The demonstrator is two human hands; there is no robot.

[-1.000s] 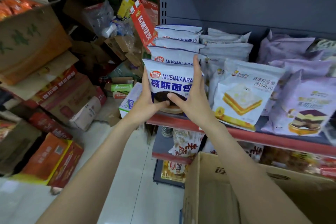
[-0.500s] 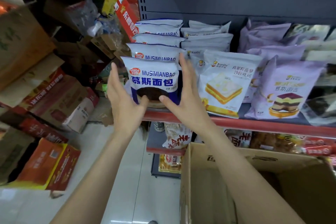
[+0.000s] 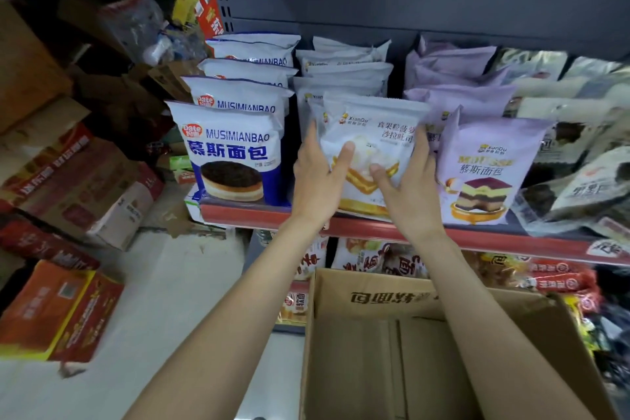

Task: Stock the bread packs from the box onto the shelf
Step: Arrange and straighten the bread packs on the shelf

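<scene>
Two hands are on the front white sandwich-bread pack [image 3: 371, 133] in the middle row of the shelf [image 3: 477, 236]. The left hand [image 3: 315, 177] lies against the pack's left edge, fingers running up behind that edge and thumb pressed across the printed front. The right hand [image 3: 407, 184] mirrors it on the right edge, fingers up the side, thumb on the front just beside the left thumb. The pack is thus clamped between both hands and stands upright, tilted slightly back, its lower edge at the red front rail of the shelf.

More white packs of the same kind stand in file behind it. To its left, a row of blue-and-white mousse bread packs [image 3: 231, 153] stands upright, the front one at the shelf edge and apart from the left hand. To its right, a purple mousse bread pack [image 3: 487, 164] stands at the front of its own row, just beside the right hand. Further right lie grey-patterned packs [image 3: 586, 181], partly blurred.

Below the forearms, an open cardboard box [image 3: 402, 297] sits in front of the shelf; the visible part of its interior shows only bare cardboard. Stacked cartons [image 3: 68, 307] crowd the floor to the left
</scene>
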